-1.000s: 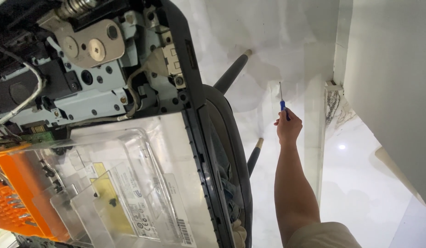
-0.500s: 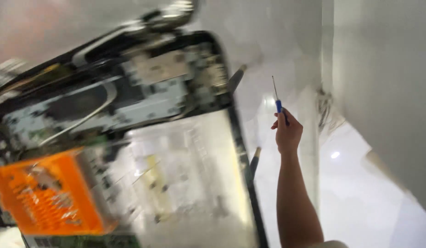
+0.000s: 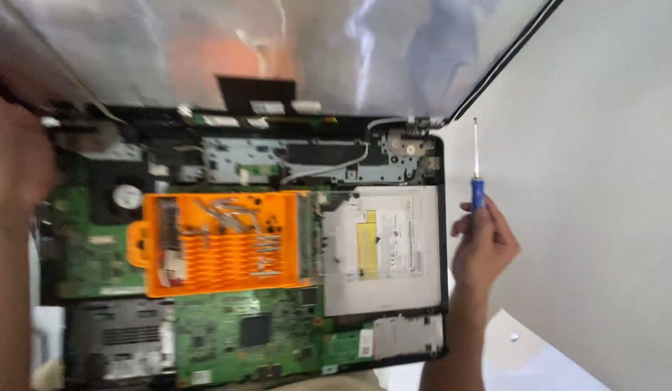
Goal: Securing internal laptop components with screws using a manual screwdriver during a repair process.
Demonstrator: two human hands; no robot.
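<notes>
- Head view: right hand (image 3: 484,246) at 3 o'clock, fist closed on a blue-handled screwdriver (image 3: 476,174), thin metal shaft up, just right of the opened laptop (image 3: 394,347) edge.
- Orange ribbed plastic bit tray (image 3: 227,242) lies on the green board, beside the silver optical drive (image 3: 383,250).
- Left hand (image 3: 17,166), 9 o'clock: blurred, grip unclear.
- Bare pale wall (image 3: 597,181) right.

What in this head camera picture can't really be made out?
- Left hand: motion-blurred at the left frame edge; what it touches is unclear.
- Screwdriver tip in the right hand: too thin to tell its type.
- Bits in the orange bit case: too small and blurred to tell apart.
- Opened laptop: its lower edge is cut off by the frame.
- Silver optical drive label: too blurred.
</notes>
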